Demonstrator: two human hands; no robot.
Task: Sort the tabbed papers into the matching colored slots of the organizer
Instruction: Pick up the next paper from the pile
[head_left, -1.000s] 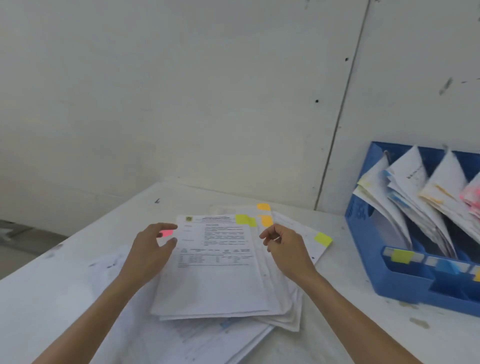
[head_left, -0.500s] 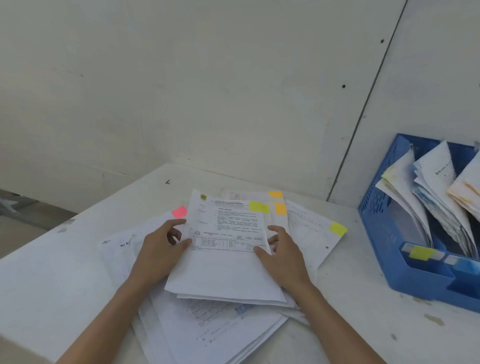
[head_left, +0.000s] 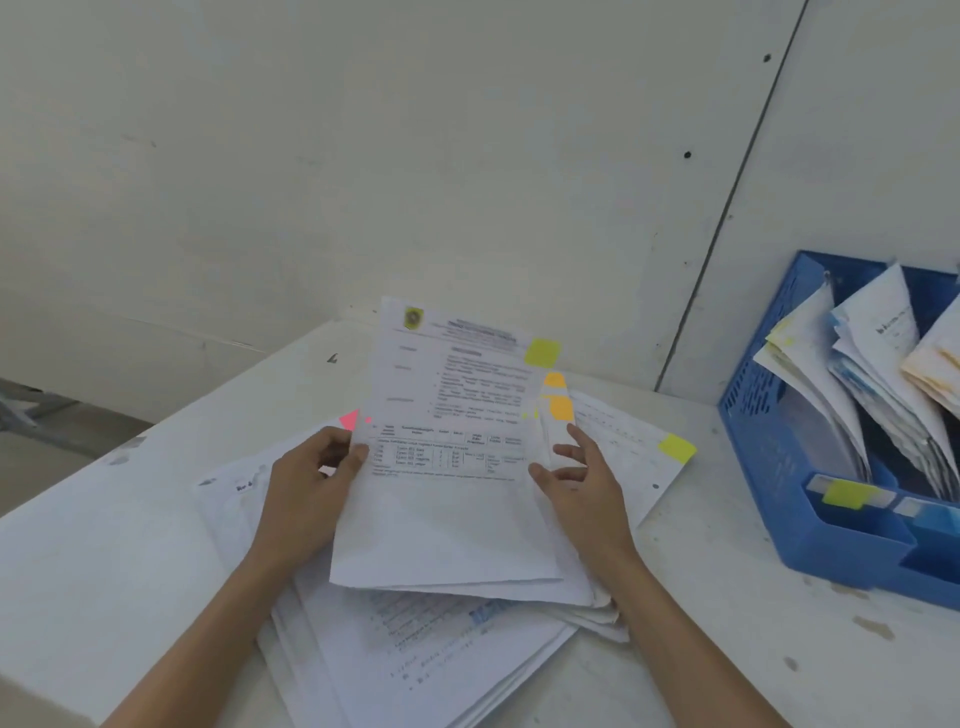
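I count two yellow tabs (head_left: 677, 448), two orange tabs (head_left: 561, 408) and one pink tab (head_left: 350, 420) among the papers on the bench (head_left: 104, 561), and one blue organizer (head_left: 857, 551) at my right. My left hand (head_left: 306, 483) pinches in its grip the left edge of one yellow-tabbed sheet (head_left: 447, 509), tilted up over the pile (head_left: 415, 649). My right hand (head_left: 587, 483) keeps a loose, wide grip, its thumb touching the sheet's right edge.

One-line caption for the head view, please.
Left hand grips a yellow-tabbed sheet raised above the paper pile, right hand at its edge; blue organizer stands to the right.
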